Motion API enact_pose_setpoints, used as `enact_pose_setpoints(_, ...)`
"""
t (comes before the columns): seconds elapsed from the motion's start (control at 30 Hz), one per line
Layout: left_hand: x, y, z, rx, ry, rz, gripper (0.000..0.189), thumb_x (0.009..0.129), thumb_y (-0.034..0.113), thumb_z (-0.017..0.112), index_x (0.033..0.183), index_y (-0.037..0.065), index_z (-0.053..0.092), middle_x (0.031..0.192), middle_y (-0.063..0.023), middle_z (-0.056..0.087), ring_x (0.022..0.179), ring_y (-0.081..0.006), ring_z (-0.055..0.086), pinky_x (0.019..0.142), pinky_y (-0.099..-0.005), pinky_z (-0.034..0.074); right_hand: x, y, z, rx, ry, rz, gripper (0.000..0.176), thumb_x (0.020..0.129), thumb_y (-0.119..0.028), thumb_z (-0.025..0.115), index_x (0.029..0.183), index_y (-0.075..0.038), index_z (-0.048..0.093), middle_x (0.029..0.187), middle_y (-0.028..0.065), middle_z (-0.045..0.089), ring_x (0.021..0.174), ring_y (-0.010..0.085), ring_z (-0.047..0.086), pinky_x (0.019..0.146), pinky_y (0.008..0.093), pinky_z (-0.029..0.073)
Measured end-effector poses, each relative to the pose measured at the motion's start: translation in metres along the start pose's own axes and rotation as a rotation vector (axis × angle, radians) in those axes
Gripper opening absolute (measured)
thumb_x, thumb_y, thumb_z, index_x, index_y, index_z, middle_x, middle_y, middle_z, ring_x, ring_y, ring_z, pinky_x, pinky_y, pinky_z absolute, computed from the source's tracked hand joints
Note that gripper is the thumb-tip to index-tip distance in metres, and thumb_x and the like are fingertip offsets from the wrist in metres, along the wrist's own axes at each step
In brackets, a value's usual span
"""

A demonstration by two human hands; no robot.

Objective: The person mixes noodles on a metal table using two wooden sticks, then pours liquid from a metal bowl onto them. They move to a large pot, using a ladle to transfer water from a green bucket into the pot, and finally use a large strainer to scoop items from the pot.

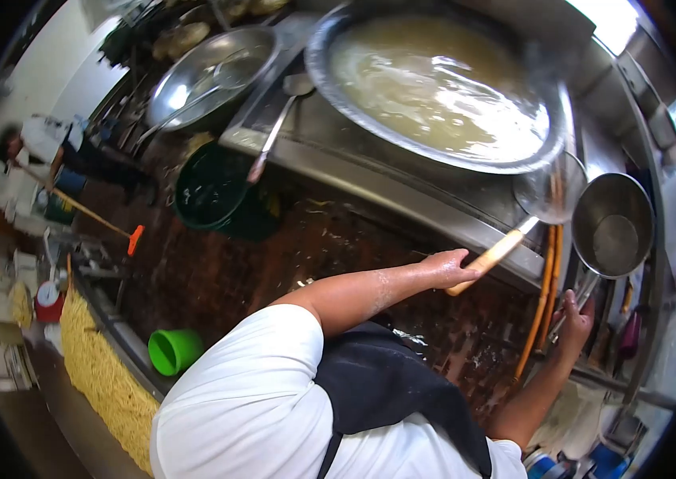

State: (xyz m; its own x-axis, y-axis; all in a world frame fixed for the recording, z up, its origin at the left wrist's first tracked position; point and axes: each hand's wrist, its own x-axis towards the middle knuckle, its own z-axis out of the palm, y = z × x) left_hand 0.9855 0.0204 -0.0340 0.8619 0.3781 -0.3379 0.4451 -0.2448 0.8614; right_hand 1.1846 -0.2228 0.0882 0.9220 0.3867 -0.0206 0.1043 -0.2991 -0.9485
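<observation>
My left hand (443,270) is closed at the end of the wooden handle of a round mesh skimmer (506,246); some of the fingers are hidden. The skimmer's head lies by the rim of a wide metal pan (434,156) full of cloudy, pale liquid. My right hand (574,319) grips the metal handle of a deep saucepan (614,227), which hangs tilted with its inside facing me. Between my hands, two long wooden sticks (547,291) lean against the metal counter (402,188).
Left of the pan are a ladle (276,132), a metal bowl (182,84) holding utensils, and a dark green bucket (214,195). A light green bucket (174,351) stands near a table of yellow noodles (102,371). A person (59,148) holds an orange-headed squeegee (135,239) on the wet floor.
</observation>
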Motion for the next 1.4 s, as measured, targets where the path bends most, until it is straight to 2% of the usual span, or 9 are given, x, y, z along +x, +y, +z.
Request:
enact_pose_setpoints(0.33, -0.218, -0.23, -0.145, -0.234, 0.124, -0.216, 0.067, 0.088, 0.038, 0.07, 0.136, -0.004, 0.049, 0.122, -0.0194, 0.064, 0.113, -0.0254, 0.062, 0.097, -0.0351, 0.049, -0.144, -0.168, 0.242, 0.263, -0.763, 0.144, 0.05, 0.077, -0.007, 0.058, 0.125, 0.002, 0.053, 0.075, 0.0048, 0.056, 0.055, 0.0122, 0.054, 0.05, 0.0248, 0.046)
enact_pose_setpoints(0.4, -0.275, -0.327, -0.15, -0.185, 0.332, -0.163, 0.056, 0.089, 0.033, 0.069, 0.128, -0.005, 0.056, 0.104, -0.0143, 0.069, 0.081, -0.0182, 0.065, 0.073, -0.0318, 0.054, -0.173, -0.175, 0.31, 0.294, -1.195, 0.287, 0.046, 0.076, -0.008, 0.074, 0.119, -0.002, 0.056, 0.079, 0.0047, 0.059, 0.057, 0.012, 0.056, 0.051, 0.0255, 0.046)
enact_pose_setpoints(0.43, -0.306, -0.369, -0.164, -0.263, 0.209, -0.4, 0.067, 0.086, 0.038, 0.072, 0.133, -0.006, 0.052, 0.117, -0.0209, 0.066, 0.107, -0.0255, 0.064, 0.093, -0.0343, 0.05, -0.193, -0.18, 0.346, 0.145, -1.309, 0.395, 0.047, 0.079, -0.013, 0.077, 0.12, -0.003, 0.057, 0.081, 0.0038, 0.06, 0.058, 0.0104, 0.057, 0.052, 0.0244, 0.046)
enact_pose_setpoints(0.6, -0.47, -0.441, -0.222, -0.505, 0.368, -0.808, 0.057, 0.084, 0.029, 0.074, 0.127, -0.004, 0.057, 0.088, -0.0096, 0.067, 0.064, -0.0149, 0.06, 0.053, -0.0308, 0.05, -0.31, -0.134, 0.552, -0.132, -1.773, 0.466, 0.037, 0.083, -0.021, 0.075, 0.112, -0.006, 0.058, 0.074, -0.0014, 0.056, 0.056, 0.0076, 0.054, 0.049, 0.0246, 0.046)
enact_pose_setpoints(0.8, -0.562, -0.472, -0.255, -0.854, 0.934, -0.906, 0.047, 0.09, 0.027, 0.066, 0.129, 0.004, 0.055, 0.095, -0.0043, 0.066, 0.069, -0.0102, 0.059, 0.054, -0.0269, 0.046, -0.379, -0.067, 0.771, -0.471, -1.626, 0.251, 0.028, 0.079, -0.02, 0.074, 0.094, 0.0, 0.062, 0.075, 0.0099, 0.066, 0.053, 0.0185, 0.064, 0.047, 0.0356, 0.054)
enact_pose_setpoints(0.87, -0.574, -0.466, -0.248, -0.996, 1.111, -0.949, 0.037, 0.091, 0.027, 0.063, 0.123, 0.008, 0.058, 0.095, -0.0026, 0.067, 0.074, -0.0111, 0.061, 0.059, -0.0264, 0.047, -0.373, -0.024, 0.835, -0.642, -1.502, -0.134, 0.036, 0.074, -0.021, 0.074, 0.1, 0.002, 0.062, 0.071, 0.0161, 0.068, 0.059, 0.0247, 0.069, 0.055, 0.0399, 0.055)
enact_pose_setpoints(0.97, -0.595, -0.469, -0.203, -1.037, 1.04, -1.05, 0.037, 0.089, 0.025, 0.065, 0.122, 0.009, 0.059, 0.091, -0.0017, 0.067, 0.071, -0.011, 0.062, 0.058, -0.0259, 0.048, -0.359, -0.012, 0.889, -0.9, -1.243, -0.304, 0.029, 0.083, -0.018, 0.058, 0.109, -0.005, 0.06, 0.11, 0.0203, 0.068, 0.104, 0.0371, 0.065, 0.088, 0.0457, 0.052)
enact_pose_setpoints(1.23, -0.631, -0.431, -0.084, -1.22, 0.883, -1.125, 0.031, 0.092, 0.03, 0.064, 0.112, 0.006, 0.063, 0.088, -0.0008, 0.065, 0.069, -0.0134, 0.061, 0.056, -0.0265, 0.047, -0.327, 0.051, 0.955, -1.26, -1.223, -0.21, 0.04, 0.088, -0.014, 0.055, 0.127, -0.004, 0.052, 0.125, 0.0233, 0.061, 0.119, 0.0361, 0.06, 0.095, 0.0479, 0.049)
enact_pose_setpoints(1.4, -0.615, -0.449, -0.092, -1.135, 0.795, -1.109, 0.031, 0.093, 0.03, 0.062, 0.112, 0.006, 0.063, 0.089, -0.0018, 0.066, 0.071, -0.0135, 0.061, 0.059, -0.0276, 0.048, -0.347, 0.111, 0.991, -1.273, -1.457, -0.081, 0.017, 0.085, -0.014, 0.066, 0.084, 0.003, 0.065, 0.081, 0.0182, 0.069, 0.068, 0.0328, 0.069, 0.063, 0.0441, 0.056)
